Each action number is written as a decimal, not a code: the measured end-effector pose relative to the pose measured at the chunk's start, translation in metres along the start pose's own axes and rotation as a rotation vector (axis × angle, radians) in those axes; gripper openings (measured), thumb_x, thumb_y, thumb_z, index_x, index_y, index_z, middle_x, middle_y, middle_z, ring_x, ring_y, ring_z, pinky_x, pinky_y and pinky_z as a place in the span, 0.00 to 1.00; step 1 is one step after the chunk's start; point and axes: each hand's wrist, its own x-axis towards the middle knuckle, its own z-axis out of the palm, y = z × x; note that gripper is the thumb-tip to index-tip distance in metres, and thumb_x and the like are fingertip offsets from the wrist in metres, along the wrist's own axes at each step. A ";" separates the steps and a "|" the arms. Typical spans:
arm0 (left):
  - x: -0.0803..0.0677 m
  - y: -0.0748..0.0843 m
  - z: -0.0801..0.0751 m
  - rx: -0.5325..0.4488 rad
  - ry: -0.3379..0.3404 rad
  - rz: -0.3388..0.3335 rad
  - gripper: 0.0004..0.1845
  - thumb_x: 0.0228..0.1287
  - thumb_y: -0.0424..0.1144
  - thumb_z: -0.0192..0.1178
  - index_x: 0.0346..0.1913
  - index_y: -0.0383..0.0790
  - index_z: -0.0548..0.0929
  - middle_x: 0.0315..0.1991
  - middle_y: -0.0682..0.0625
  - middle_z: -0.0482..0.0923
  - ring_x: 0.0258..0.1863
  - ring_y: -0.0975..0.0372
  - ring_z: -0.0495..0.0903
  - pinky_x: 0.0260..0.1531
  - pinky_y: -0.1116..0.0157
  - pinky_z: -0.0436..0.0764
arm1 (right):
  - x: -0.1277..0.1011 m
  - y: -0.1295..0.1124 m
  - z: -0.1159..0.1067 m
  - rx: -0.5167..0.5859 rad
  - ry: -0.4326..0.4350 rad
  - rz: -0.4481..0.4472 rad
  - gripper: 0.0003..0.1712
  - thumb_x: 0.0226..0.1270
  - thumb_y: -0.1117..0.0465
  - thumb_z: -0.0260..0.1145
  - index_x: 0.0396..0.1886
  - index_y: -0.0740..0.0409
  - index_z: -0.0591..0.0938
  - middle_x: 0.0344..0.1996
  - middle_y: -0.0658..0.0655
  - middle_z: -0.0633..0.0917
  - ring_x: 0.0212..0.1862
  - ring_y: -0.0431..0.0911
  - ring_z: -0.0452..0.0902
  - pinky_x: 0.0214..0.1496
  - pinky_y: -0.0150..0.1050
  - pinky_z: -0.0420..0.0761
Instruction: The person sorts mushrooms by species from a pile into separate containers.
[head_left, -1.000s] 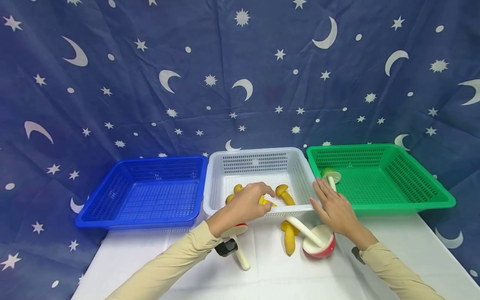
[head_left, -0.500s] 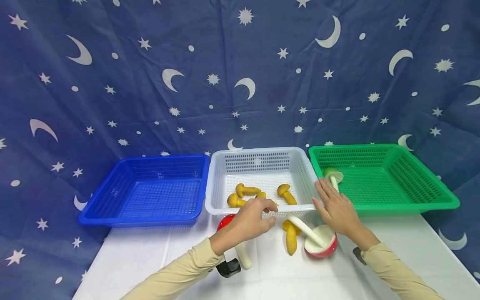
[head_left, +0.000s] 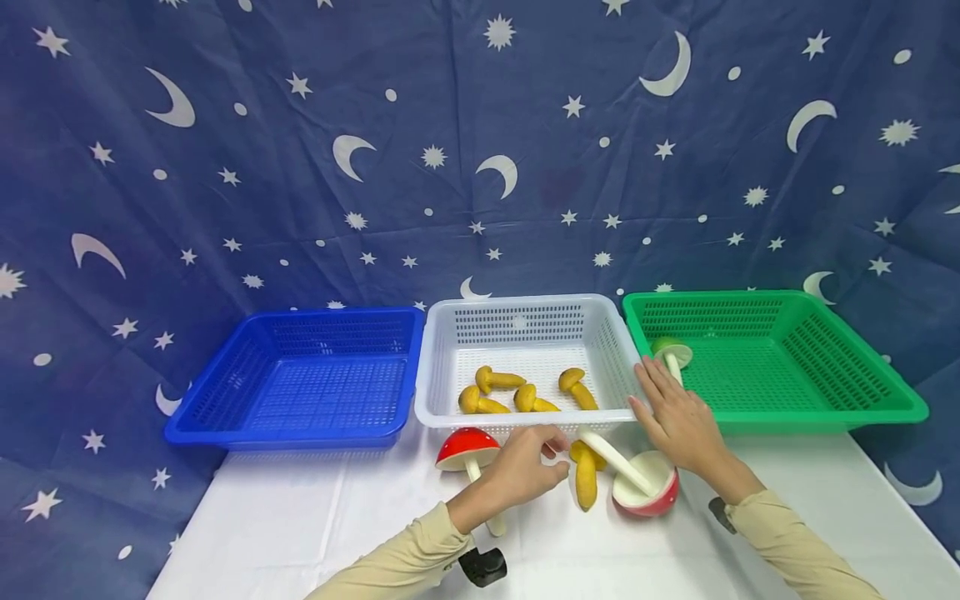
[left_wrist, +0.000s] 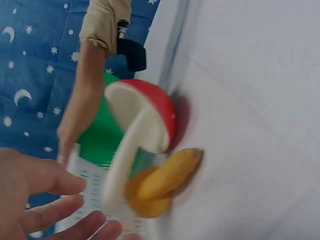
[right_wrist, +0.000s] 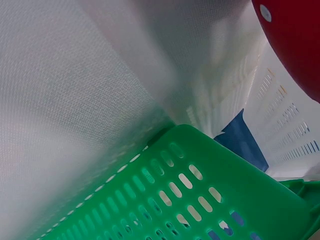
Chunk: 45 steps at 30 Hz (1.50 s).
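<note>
Neither hand grips anything: the left hand (head_left: pixel 525 471) hovers with fingers loosely spread just short of the yellow mushroom (head_left: pixel 585 475) on the table (head_left: pixel 300 525), and the right hand (head_left: pixel 675 417) lies flat and straight-fingered where the white basket (head_left: pixel 525 417) meets the green basket (head_left: pixel 862 408) — a resting or steadying pose, by my reading. From largest down: a blue basket (head_left: pixel 225 433) sits at nine o'clock of the white one, the green at three o'clock. At six o'clock of the white basket lie two red mushrooms (head_left: pixel 467 450) and the yellow one, which leans against the right red cap's stem. Inside the white basket are four small yellow mushrooms (head_left: pixel 495 381) — grouped by colour, it seems. One green mushroom (head_left: pixel 670 352) lies in the green basket.
</note>
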 end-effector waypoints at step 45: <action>0.004 -0.032 0.044 -0.010 0.143 -0.120 0.16 0.35 0.25 0.68 0.31 0.42 0.79 0.25 0.52 0.72 0.24 0.70 0.66 0.24 0.74 0.67 | 0.000 -0.001 0.001 -0.012 0.033 -0.004 0.33 0.70 0.51 0.54 0.68 0.66 0.66 0.68 0.65 0.64 0.70 0.57 0.55 0.47 0.59 0.75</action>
